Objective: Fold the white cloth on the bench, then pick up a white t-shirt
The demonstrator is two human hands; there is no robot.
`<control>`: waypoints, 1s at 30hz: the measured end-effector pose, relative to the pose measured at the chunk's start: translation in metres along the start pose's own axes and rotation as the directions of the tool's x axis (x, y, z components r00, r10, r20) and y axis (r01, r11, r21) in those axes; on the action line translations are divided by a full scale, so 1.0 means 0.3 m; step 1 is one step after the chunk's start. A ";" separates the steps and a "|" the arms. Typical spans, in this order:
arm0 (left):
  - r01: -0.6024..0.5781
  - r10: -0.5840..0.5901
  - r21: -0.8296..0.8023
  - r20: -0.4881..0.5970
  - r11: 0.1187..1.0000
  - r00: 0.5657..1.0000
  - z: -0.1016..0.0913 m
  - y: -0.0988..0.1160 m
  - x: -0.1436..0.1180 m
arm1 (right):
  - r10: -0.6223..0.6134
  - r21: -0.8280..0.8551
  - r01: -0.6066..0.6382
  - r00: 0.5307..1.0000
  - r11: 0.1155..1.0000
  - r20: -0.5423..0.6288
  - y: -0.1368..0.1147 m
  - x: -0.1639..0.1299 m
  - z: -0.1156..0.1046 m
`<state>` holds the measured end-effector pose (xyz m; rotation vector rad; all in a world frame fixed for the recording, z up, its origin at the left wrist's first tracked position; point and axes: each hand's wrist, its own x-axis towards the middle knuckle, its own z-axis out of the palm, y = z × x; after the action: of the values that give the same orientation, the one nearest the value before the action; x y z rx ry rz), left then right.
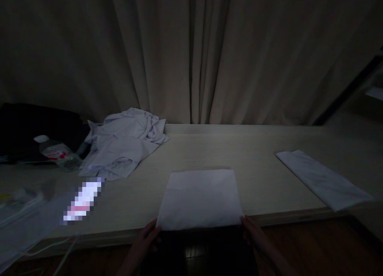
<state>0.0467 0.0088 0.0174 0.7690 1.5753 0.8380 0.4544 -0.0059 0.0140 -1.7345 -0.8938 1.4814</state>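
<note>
A white folded cloth [201, 198] lies flat on the pale table [263, 172], at its near edge in front of me. My left hand [148, 238] pinches the cloth's near left corner. My right hand [254, 232] grips its near right corner. Both hands sit at or just below the table's edge in dim light. The cloth forms a neat rectangle, its near edge level with the table's rim.
A crumpled white garment [125, 142] is heaped at the back left. A plastic water bottle [58, 152] lies beside it, near a dark bag [36, 128]. Another folded white cloth [323, 180] rests at the right. Clear plastic packaging [20, 212] and a blurred-out object [82, 202] lie at left. Curtains hang behind.
</note>
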 end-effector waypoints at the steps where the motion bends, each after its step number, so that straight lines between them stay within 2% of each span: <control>1: 0.003 -0.003 0.014 0.010 1.000 1.000 0.000 0.001 -0.001 | 0.003 -0.007 -0.003 1.000 1.000 -0.003 0.002 0.003 0.001; 7: -0.047 0.045 0.042 0.060 0.998 0.997 0.008 0.030 -0.028 | -0.005 -0.013 0.004 0.999 1.000 -0.054 0.026 0.007 0.017; 17: -0.003 0.002 0.083 0.007 0.997 1.000 0.022 0.003 -0.002 | -0.036 -0.066 0.027 0.989 0.997 -0.141 0.050 0.025 0.028; 22: 0.079 -0.078 0.009 -0.081 0.997 0.994 0.031 0.023 -0.015 | -0.180 -0.132 0.150 0.951 0.980 -0.252 0.033 0.022 0.033; 26: 0.138 -0.142 -0.048 -0.085 0.989 0.986 0.027 0.031 -0.030 | -0.147 -0.133 0.113 0.946 0.985 -0.290 0.042 0.025 0.044; 30: 0.129 -0.137 -0.094 -0.092 0.987 0.986 0.020 0.045 -0.040 | -0.133 -0.107 0.106 0.948 0.989 -0.289 0.043 0.031 0.053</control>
<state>0.0550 0.0067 0.0343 0.5602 1.6465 0.8515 0.4407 -0.0039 -0.0037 -1.8709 -0.8999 1.0811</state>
